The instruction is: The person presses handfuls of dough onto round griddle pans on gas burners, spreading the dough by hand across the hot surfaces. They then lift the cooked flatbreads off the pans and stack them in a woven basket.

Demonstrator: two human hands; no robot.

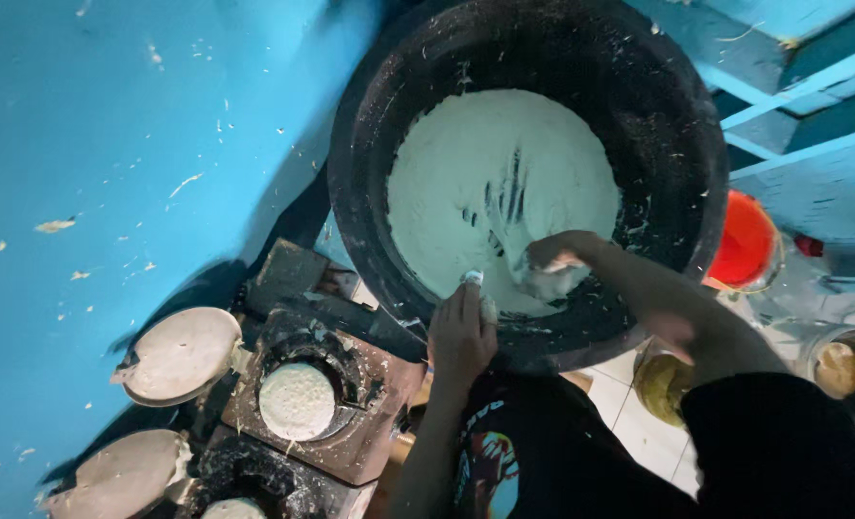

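A big black basin [639, 115] holds a mass of white dough [485, 173] with finger grooves across it. My right hand [554, 265], smeared white, digs into the near edge of the dough, and its fingers are curled around a lump. My left hand [461, 334] rests on the basin's near rim. Its fingers are closed on a small white piece [473, 278] at the tips.
Dark mould blocks [360, 437] stand at the lower left, one holding a round white cake [296, 400]. Two round white-coated lids [183, 354] [125, 473] lie beside them. A red bowl [746, 240], a metal pot [842, 371] and a yellowish container [660, 386] sit to the right. A blue wall [110, 144] fills the left.
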